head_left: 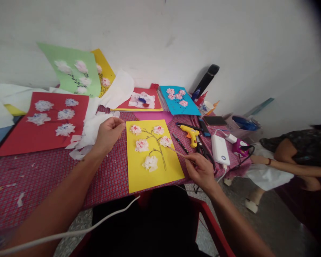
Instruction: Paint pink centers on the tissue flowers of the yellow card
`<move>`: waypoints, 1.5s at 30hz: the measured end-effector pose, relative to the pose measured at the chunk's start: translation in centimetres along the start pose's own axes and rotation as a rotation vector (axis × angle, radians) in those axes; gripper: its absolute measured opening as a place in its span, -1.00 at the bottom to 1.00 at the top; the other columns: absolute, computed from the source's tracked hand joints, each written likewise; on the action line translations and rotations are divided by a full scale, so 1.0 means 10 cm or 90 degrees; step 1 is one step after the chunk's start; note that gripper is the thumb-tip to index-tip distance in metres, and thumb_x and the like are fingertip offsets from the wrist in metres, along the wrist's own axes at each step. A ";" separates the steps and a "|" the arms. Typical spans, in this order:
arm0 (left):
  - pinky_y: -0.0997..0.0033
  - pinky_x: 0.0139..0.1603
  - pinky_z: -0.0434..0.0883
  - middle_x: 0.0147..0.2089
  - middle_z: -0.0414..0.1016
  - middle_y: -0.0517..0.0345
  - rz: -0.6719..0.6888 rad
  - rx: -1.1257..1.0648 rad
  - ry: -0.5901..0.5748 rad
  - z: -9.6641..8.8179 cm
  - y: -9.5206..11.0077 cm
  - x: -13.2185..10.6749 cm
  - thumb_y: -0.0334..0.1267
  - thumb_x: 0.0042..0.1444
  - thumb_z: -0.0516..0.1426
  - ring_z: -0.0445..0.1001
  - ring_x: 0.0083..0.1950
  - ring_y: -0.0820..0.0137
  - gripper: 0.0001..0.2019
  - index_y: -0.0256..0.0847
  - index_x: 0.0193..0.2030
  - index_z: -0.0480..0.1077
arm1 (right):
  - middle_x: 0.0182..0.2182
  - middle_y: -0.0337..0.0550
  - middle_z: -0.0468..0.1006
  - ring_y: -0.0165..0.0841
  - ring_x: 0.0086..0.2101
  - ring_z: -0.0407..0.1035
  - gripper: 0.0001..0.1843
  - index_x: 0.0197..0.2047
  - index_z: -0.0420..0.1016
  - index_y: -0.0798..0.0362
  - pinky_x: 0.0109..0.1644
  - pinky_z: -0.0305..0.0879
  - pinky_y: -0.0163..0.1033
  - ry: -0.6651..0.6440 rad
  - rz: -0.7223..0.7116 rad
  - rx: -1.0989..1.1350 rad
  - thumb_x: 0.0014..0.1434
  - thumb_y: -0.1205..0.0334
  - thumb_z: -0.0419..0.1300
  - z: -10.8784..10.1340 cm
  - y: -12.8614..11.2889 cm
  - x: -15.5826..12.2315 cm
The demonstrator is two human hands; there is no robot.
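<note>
White cable (69, 230) across the left forearm (46, 214); right hand (199, 172): fingers closed on a thin wooden stick (178, 152), its tip at the edge of the rightmost blossom; left hand (108, 135) raised, fingertips pinched together, whether on a scrap I cannot tell; between the hands, yellow card (156, 180) flat on a checked red tablecloth (42, 185); five white tissue blossoms (141, 145) stuck along drawn dark branches, all in place — pink-red dabs on four, the lowest paler; beyond, red card (13, 142) with blue-flecked blossoms; to the right, hot glue gun (191, 135), scissors (202, 148), power bank (219, 150).
</note>
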State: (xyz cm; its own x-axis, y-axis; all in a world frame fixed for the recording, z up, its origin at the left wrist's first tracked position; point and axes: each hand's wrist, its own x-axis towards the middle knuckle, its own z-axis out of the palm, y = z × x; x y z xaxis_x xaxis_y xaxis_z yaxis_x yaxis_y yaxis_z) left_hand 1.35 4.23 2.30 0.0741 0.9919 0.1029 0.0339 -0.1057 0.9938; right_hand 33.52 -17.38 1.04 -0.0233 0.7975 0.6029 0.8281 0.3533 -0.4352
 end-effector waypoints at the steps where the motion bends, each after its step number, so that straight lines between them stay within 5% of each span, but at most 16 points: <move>1: 0.44 -0.58 0.13 -0.56 0.33 0.30 0.000 -0.001 -0.001 0.00 -0.01 0.00 -0.20 0.08 0.30 0.23 -0.59 0.48 -0.86 -0.13 -0.29 0.45 | -0.30 -0.15 0.68 -0.28 -0.33 0.58 -0.81 -0.08 0.61 -0.05 -0.25 0.49 -0.18 0.006 0.005 -0.001 0.33 0.40 0.24 0.00 0.01 -0.01; 11: 0.43 -0.58 0.12 -0.55 0.33 0.32 0.004 -0.007 -0.005 -0.01 -0.02 0.00 -0.21 0.09 0.31 0.23 -0.59 0.48 -0.87 -0.13 -0.28 0.45 | -0.32 -0.17 0.67 -0.28 -0.34 0.58 -0.82 -0.09 0.62 -0.06 -0.27 0.48 -0.19 0.052 0.020 0.001 0.31 0.39 0.26 0.01 -0.01 -0.01; 15: 0.44 -0.58 0.12 -0.53 0.35 0.30 0.003 -0.002 0.001 -0.01 0.03 -0.01 -0.21 0.09 0.31 0.23 -0.58 0.49 -0.86 -0.15 -0.27 0.46 | -0.29 -0.16 0.68 -0.26 -0.32 0.58 -0.82 -0.07 0.62 -0.08 -0.26 0.47 -0.17 0.064 0.006 -0.006 0.32 0.36 0.26 -0.06 -0.04 0.19; 19: 0.45 -0.58 0.10 -0.51 0.36 0.30 -0.007 0.000 -0.009 -0.01 0.03 -0.02 -0.19 0.09 0.29 0.23 -0.57 0.51 -0.85 -0.16 -0.26 0.46 | -0.30 -0.13 0.70 -0.25 -0.31 0.57 -0.89 -0.16 0.64 -0.07 -0.21 0.46 -0.14 0.047 -0.007 -0.028 0.33 0.27 0.26 0.12 0.05 0.82; 24: 0.45 -0.57 0.11 -0.48 0.38 0.32 -0.005 -0.014 -0.003 -0.03 0.02 -0.02 -0.16 0.08 0.30 0.22 -0.57 0.52 -0.82 -0.16 -0.25 0.46 | -0.23 -0.09 0.72 -0.21 -0.20 0.56 -0.81 -0.22 0.65 0.01 -0.05 0.43 -0.14 0.005 0.053 0.007 0.29 0.29 0.18 0.81 0.36 1.90; 28: 0.44 -0.55 0.11 -0.49 0.38 0.32 -0.004 -0.010 -0.005 -0.05 0.07 -0.02 -0.15 0.07 0.30 0.22 -0.56 0.51 -0.82 -0.16 -0.26 0.45 | -0.23 -0.06 0.71 -0.20 -0.20 0.53 -0.81 -0.21 0.66 0.04 -0.05 0.37 -0.17 -0.068 0.138 -0.021 0.25 0.33 0.18 1.28 0.54 2.37; 31: 0.43 -0.53 0.13 -0.49 0.38 0.32 -0.005 -0.013 -0.004 -0.05 0.09 -0.03 -0.14 0.06 0.30 0.23 -0.55 0.49 -0.81 -0.15 -0.27 0.45 | -0.24 -0.06 0.71 -0.20 -0.22 0.52 -0.82 -0.22 0.67 0.04 -0.07 0.35 -0.17 -0.105 0.166 -0.033 0.21 0.33 0.21 1.43 0.60 2.43; 35: 0.42 -0.50 0.15 -0.48 0.39 0.31 0.000 -0.018 -0.009 -0.06 0.07 -0.02 -0.15 0.08 0.29 0.23 -0.54 0.49 -0.83 -0.15 -0.26 0.46 | -0.27 -0.06 0.70 -0.21 -0.23 0.52 -0.81 -0.23 0.66 0.06 -0.11 0.35 -0.19 -0.034 0.207 0.029 0.20 0.29 0.19 1.45 0.65 2.39; 41: 0.42 -0.50 0.15 -0.48 0.38 0.31 -0.004 -0.023 -0.013 -0.06 0.06 -0.03 -0.14 0.10 0.29 0.23 -0.53 0.49 -0.83 -0.16 -0.26 0.46 | -0.59 -0.25 0.51 -0.39 -0.55 0.33 -0.89 -0.37 0.56 0.07 -0.49 0.17 -0.30 0.046 0.448 0.299 0.00 0.33 0.20 1.48 0.72 2.39; 45: 0.42 -0.50 0.15 -0.48 0.38 0.31 -0.006 -0.016 -0.011 -0.05 0.07 -0.03 -0.14 0.08 0.29 0.24 -0.53 0.48 -0.82 -0.15 -0.26 0.46 | -0.63 -0.30 0.46 -0.47 -0.64 0.25 -0.99 -0.42 0.46 0.04 -0.61 0.05 -0.34 0.061 0.540 0.405 0.00 0.32 0.22 1.49 0.73 2.39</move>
State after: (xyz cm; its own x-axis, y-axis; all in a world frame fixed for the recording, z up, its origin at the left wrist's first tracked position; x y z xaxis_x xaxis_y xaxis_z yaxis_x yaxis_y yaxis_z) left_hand 0.85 3.91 3.04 0.0910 0.9915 0.0926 0.0093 -0.0938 0.9955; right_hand 30.68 11.50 2.30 0.4913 0.8707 -0.0226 0.1075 -0.0864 -0.9904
